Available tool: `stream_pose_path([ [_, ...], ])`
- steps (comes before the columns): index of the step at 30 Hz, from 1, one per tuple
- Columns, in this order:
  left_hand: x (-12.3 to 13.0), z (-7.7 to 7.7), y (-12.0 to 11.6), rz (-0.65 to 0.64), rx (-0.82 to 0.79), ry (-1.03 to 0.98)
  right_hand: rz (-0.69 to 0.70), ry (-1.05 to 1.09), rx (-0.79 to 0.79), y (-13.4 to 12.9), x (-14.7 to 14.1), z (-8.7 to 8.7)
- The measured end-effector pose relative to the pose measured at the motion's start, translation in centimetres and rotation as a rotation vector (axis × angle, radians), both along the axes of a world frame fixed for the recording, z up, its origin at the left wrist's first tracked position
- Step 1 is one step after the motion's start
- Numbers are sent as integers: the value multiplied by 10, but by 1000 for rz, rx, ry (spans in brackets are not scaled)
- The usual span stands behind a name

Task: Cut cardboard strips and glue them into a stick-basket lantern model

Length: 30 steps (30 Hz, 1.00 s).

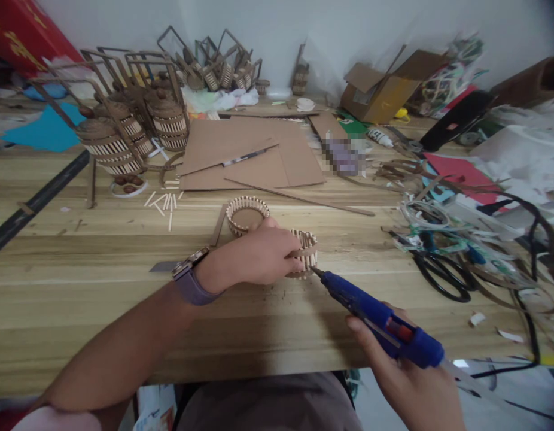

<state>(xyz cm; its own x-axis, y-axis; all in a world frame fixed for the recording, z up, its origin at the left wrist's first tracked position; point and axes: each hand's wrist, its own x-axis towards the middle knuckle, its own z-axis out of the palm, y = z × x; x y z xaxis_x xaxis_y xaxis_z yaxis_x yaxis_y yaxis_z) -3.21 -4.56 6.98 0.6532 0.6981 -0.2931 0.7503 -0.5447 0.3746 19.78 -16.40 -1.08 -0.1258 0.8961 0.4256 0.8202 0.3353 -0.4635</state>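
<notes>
In the head view, your left hand (265,251) pinches a small stick ring (309,248). Its fingers are narrow, with the ring's left side between them. The ring is made of short, pale wood sticks set side by side, with flat brown strips going round them. It looks round and full of gaps, and it stands just above the wooden surface (241,335) or on it; you cannot tell which.

Your right hand (402,371) is wrapped round a hot glue gun (380,317). The gun is hard, blue and smooth, with a bit of red in its side and a clear stick poking out of its back. Its thin, dark tip points at the lower right side of the ring and is right by it, but you cannot tell if they touch. So the ring lies in your left fingers, and to the left of the gun tip.

Just behind your left hand sits a round stick basket (247,215), with a flat brown bottom and a wall of pale sticks. A few loose pale sticks (170,209) lie to its left. Farther back are flat, dull brown cardboard sheets (254,152) with a thin pen-like tool (244,158) on top. At the back left stand round lantern baskets (110,146) with tall, square-cornered brown handles. Shiny black loops (443,275) lie on the right, near a messy heap of brown strips.
</notes>
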Motion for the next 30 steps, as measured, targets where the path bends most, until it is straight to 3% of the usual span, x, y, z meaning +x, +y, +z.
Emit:
stream_pose_path([
  [5, 1, 0, 0, -6, -3, 4, 5, -17, 17, 1, 3, -1],
  [13, 2, 1, 0, -15, 15, 32, 78, -73, 76, -2, 1, 19],
  [24, 2, 1, -1, 14, 4, 18, 111, -100, 32, -2, -6, 14],
  [30, 2, 1, 0, 12, 4, 31, 60, -32, 10, -3, -11, 16],
])
